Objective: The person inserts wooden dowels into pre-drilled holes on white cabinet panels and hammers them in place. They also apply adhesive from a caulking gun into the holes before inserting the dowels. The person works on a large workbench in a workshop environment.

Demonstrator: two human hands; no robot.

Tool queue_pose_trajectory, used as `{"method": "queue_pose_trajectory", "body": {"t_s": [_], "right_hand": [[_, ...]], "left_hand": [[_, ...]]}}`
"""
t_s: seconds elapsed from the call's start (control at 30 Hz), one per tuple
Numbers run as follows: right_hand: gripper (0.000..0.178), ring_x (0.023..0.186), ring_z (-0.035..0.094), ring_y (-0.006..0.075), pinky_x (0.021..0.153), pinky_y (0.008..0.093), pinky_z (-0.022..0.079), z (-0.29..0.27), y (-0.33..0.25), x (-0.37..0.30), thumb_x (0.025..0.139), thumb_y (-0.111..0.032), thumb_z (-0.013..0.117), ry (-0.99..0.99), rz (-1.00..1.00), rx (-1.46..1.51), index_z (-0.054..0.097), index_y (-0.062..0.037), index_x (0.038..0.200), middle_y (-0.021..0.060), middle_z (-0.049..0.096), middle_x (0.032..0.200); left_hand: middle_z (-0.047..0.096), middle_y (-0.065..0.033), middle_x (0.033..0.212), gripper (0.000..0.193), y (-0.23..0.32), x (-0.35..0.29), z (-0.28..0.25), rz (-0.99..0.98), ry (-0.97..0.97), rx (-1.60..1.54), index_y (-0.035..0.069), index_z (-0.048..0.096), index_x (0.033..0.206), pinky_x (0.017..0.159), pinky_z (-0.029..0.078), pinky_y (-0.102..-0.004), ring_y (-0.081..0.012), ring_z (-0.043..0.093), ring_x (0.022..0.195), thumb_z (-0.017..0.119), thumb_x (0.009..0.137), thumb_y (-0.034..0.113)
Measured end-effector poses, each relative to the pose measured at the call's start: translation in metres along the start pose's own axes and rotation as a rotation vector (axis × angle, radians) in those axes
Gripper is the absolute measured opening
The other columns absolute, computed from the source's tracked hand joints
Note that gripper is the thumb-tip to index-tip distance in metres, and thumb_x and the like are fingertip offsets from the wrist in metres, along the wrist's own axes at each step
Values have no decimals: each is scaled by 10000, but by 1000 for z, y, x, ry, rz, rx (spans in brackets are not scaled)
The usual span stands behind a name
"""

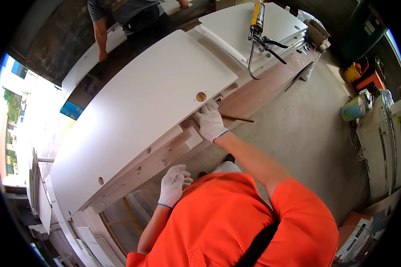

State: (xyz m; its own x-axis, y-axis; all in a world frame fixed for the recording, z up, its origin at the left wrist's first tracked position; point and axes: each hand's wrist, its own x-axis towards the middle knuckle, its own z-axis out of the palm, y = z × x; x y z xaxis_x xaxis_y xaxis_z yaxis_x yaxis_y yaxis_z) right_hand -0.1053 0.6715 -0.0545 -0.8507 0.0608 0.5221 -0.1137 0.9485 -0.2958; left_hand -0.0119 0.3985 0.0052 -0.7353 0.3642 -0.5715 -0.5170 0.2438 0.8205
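Where the right hand point(208, 122) meets the board: its white knitted glove lies at the near edge of the large white curved panel point(138, 102), fingers pointing forward; whether that grip has closed on the edge or merely rests there, I cannot tell.
Large white curved panel: spread flat to the left of the right grip and beyond it, over pale framing point(194, 139) that shows just left of the glove.
Round recesses: one brown-floored recess point(201, 96) just beyond the right fingertips, a similar one point(101, 180) well to the left of both grips.
Brown stick point(238, 118): juts out to the right of the right grip; its other end is hidden behind the glove.
Left hand point(173, 182): in a matching glove, apart from the panel on its near side; grip half open, fingers loosely bent, nothing visible in it.
Caulking gun point(257, 20): well beyond the right grip and to its right, its yellow cartridge uppermost, on stacked white panels point(280, 20).
Worktop point(263, 91): pinkish, running beyond and right of the right grip, under that stack.
Co-worker point(133, 18): dark-shirted, across the panel from both grips.
Yellow bucket point(353, 72): far right of the right grip.
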Motion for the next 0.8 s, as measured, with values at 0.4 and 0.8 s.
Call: {"method": "queue_pose_trajectory", "body": {"t_s": [0.4,0.8], "right_hand": [[217,994,706,288,838,455,572,-79,12,6,891,-176,702,183,-23,96,713,-149,1106,34,693,1105],[226,800,745,309,676,461,600,-93,27,45,896,-121,645,-250,-90,1,714,-86,1108,81,704,1057]], "left_hand": [[695,-146,1111,393,-19,1,-12,-40,-8,-3,-44,562,1420,795,601,-329,-201,719,888,468,1044,24],[714,-109,1058,346,-6,29,50,-10,-67,-31,-10,594,1389,780,589,-310,-172,716,877,462,1074,47]]}}
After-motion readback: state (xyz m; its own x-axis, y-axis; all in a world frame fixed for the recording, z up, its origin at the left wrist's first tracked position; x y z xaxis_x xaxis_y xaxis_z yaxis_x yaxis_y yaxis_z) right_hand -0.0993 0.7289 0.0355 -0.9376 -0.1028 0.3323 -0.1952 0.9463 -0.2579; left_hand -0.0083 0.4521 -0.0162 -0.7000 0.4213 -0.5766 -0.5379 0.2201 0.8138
